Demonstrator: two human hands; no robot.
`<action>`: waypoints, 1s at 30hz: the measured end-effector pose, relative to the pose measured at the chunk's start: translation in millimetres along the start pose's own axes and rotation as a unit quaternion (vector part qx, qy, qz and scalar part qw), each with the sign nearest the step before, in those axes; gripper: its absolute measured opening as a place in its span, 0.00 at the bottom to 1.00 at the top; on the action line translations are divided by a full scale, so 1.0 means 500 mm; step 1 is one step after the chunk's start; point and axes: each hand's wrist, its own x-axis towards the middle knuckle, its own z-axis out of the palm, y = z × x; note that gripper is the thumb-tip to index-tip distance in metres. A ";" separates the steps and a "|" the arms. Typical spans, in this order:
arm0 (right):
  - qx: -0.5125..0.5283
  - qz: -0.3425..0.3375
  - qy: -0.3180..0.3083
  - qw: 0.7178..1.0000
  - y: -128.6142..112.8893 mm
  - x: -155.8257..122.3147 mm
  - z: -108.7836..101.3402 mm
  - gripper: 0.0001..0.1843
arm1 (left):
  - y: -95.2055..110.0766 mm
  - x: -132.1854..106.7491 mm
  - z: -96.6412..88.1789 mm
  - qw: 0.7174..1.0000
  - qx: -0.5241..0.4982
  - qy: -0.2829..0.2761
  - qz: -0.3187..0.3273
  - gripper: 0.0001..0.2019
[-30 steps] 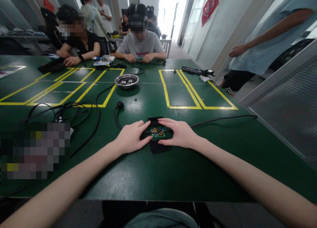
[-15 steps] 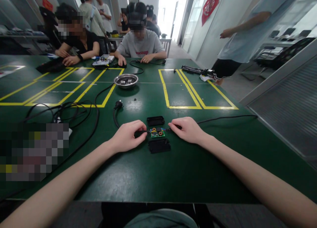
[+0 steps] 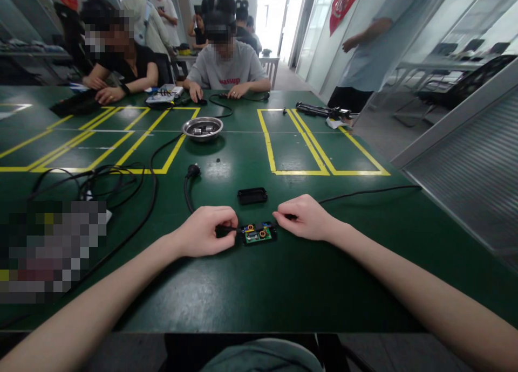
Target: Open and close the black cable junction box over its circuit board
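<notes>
A small green circuit board (image 3: 258,235) with copper-coloured coils lies over the lower black plastic case half (image 3: 272,233), its rim showing around the board. My left hand (image 3: 208,231) is closed around a black cable (image 3: 226,229) at the board's left end. At the right end, my right hand (image 3: 303,217) pinches the other black cable (image 3: 364,192), mostly hidden by the fingers, which trails off to the right. The second case half (image 3: 252,195) lies just beyond the board, hollow side up. Behind my left hand a black power plug (image 3: 193,171) rests on the table.
A metal bowl (image 3: 202,129) holding small metal parts stands farther back. Coiled black cables (image 3: 109,180) lie at left beside a blurred patch. Yellow tape (image 3: 301,173) marks the green table (image 3: 283,291). A black tripod-like item (image 3: 315,110) lies at back right. Two people sit across the table.
Both hands have brought the circuit board toward me, from between the two case halves onto the nearer one. The standing person at right has shifted left in view.
</notes>
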 end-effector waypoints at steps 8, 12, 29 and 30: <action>-0.062 0.045 0.003 0.997 -0.001 0.002 0.001 0.24 | -0.010 0.002 0.004 0.997 0.051 0.035 -0.036 0.04; -0.080 0.054 -0.025 0.995 -0.004 0.003 0.000 0.23 | -0.008 0.003 0.002 0.998 0.046 0.025 -0.036 0.04; -0.113 0.089 -0.072 0.987 0.001 0.008 0.014 0.24 | -0.007 0.001 0.003 0.999 0.039 0.013 -0.018 0.08; -0.110 0.089 -0.067 0.988 0.002 0.008 0.014 0.24 | -0.007 0.001 0.004 0.999 0.036 0.017 -0.017 0.08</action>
